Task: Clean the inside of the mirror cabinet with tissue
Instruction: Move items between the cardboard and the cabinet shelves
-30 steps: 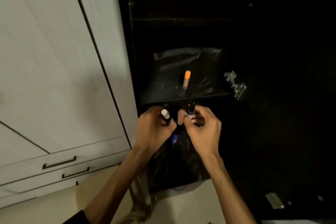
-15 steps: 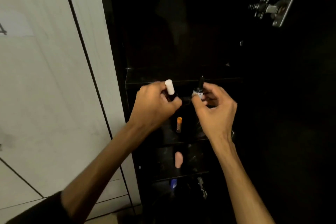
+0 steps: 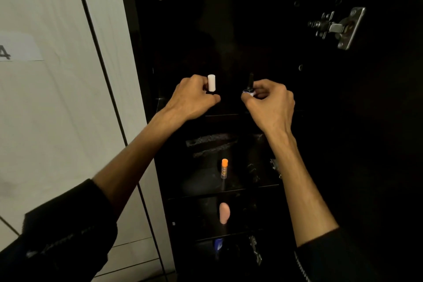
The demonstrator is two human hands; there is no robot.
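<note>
Inside the dark mirror cabinet (image 3: 183, 30), left hand (image 3: 192, 98) grips a white-capped bottle (image 3: 211, 83) upright – right hand (image 3: 270, 103) pinches a black-tipped bottle (image 3: 250, 86), probably a dropper. Orange-capped tube (image 3: 224, 168) stands on the shelf below. No tissue visible.

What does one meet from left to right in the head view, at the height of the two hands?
White wall panel → left hand → white-capped bottle → black-capped bottle → right hand.

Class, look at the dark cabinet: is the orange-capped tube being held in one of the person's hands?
No, the orange-capped tube stands alone on a lower shelf, below the left hand and right hand.
</note>
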